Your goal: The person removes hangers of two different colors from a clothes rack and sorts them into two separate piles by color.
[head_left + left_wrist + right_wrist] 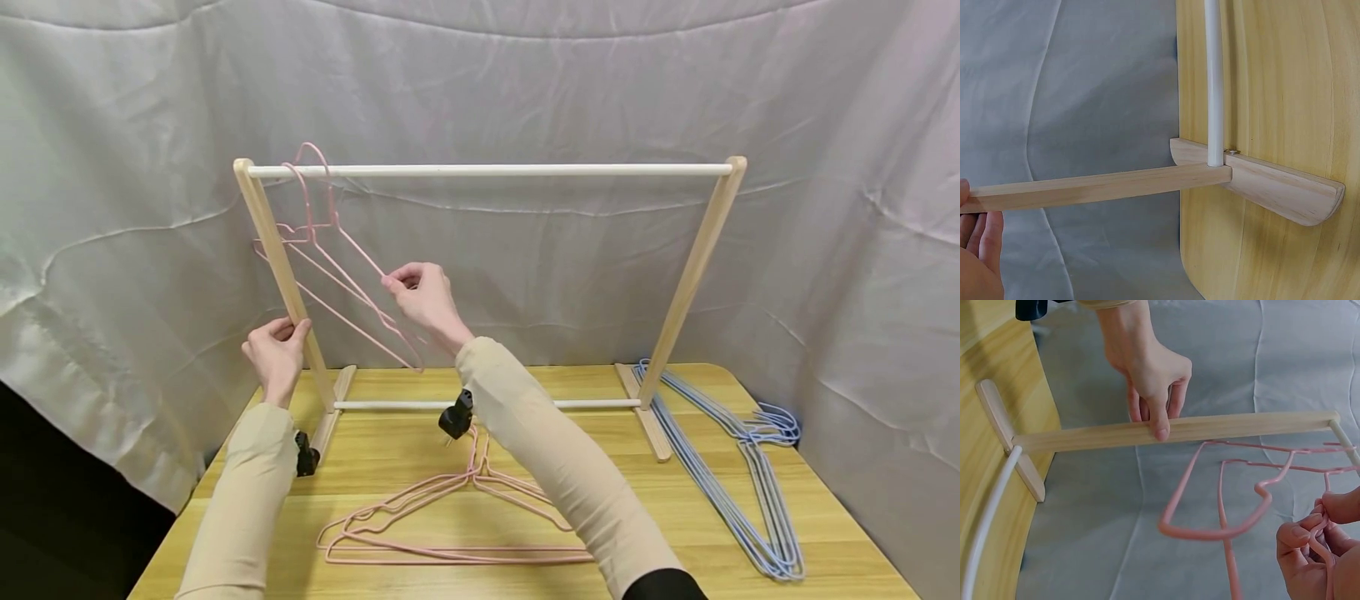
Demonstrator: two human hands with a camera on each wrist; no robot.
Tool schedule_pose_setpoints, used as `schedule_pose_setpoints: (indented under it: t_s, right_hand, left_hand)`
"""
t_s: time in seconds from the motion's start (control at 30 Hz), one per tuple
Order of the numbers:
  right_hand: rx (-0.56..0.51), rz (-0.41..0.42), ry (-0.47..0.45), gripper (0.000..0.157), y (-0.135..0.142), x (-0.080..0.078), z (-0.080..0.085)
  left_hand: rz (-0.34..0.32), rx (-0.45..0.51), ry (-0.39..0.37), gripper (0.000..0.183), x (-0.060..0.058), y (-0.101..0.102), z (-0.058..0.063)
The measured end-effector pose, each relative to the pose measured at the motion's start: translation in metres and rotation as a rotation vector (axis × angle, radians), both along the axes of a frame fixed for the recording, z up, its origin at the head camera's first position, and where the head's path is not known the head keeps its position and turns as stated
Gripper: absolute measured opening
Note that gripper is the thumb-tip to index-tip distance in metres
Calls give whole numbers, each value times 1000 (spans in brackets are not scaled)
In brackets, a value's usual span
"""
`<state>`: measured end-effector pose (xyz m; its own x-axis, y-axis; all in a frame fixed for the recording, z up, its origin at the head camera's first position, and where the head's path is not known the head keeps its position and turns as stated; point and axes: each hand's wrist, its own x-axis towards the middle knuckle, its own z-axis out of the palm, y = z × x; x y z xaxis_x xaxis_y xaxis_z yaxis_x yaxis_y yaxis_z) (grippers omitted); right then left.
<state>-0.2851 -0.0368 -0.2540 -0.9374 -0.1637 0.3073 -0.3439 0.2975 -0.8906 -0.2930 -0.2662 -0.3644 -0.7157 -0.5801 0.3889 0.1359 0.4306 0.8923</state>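
A wooden rack with a white top rail (487,170) stands on the table. Two pink hangers (352,287) are at the rail's left end, their hooks over it. My right hand (426,300) pinches the shoulder of one pink hanger; the right wrist view shows thumb and fingers around its wire (1329,565). My left hand (276,354) grips the rack's left upright (273,242) partway up, thumb on one side and fingers on the other. In the left wrist view only part of that hand (982,256) shows, at the edge.
Several pink hangers (450,550) lie overlapped on the table in front, partly hidden by my right sleeve. A bundle of blue hangers (772,508) lies at the right, beside the rack's right foot (645,417). A grey curtain (525,92) hangs behind.
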Motion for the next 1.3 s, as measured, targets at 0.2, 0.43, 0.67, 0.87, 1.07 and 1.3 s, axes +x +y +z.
schedule_pose_setpoints:
  t_s: [0.2,0.43,0.67,0.87,1.07,1.3]
  right_hand:
    - [-39,3,18,16,6,3,-1]
    - [-71,27,54,15,23,7,-6]
    - [-119,45,86,15,47,12,-15]
    - [-163,70,80,17,65,18,-26]
    - [-221,107,60,20,82,24,-40]
    - [-214,111,81,16,104,28,-58]
  left_hand:
    - [7,2,-4,31,1,-1,0]
    - [37,-26,-16,29,1,0,0]
    - [53,-46,-17,28,1,1,0]
    - [48,-54,-15,30,1,2,0]
    - [46,-53,-19,32,0,2,-1]
    - [45,-56,-22,33,-1,2,-1]
